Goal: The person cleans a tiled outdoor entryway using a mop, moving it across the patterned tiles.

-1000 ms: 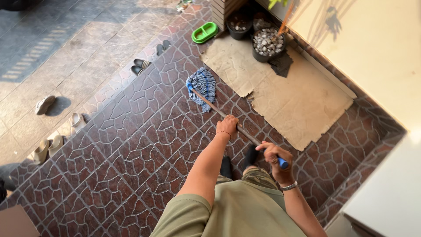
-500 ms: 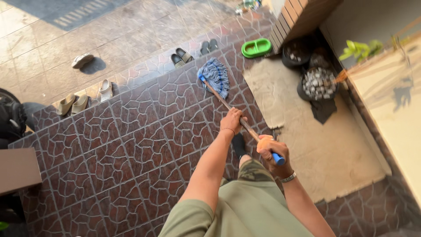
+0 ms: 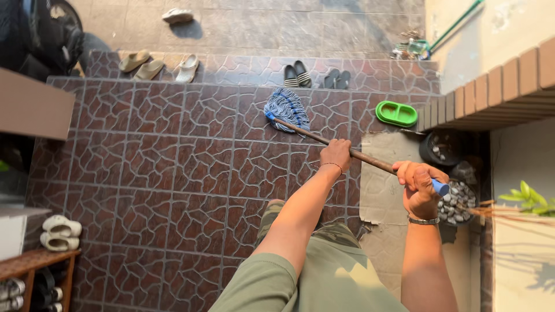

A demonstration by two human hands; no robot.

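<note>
Two hands grip my mop handle (image 3: 370, 161): left hand (image 3: 337, 155) closed mid-shaft and nearer the mop head (image 3: 287, 110), right hand (image 3: 419, 186) closed at the blue end; the shaft slants up-left to the tiled floor (image 3: 173, 173).

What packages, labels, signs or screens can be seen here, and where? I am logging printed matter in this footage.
Flattened cardboard sheet: plain tan, torn edges, on the tiled floor under the mop handle, right of centre.
Cardboard box: plain brown, only one corner shows at the left edge.
No labels, signs or screens show.
</note>
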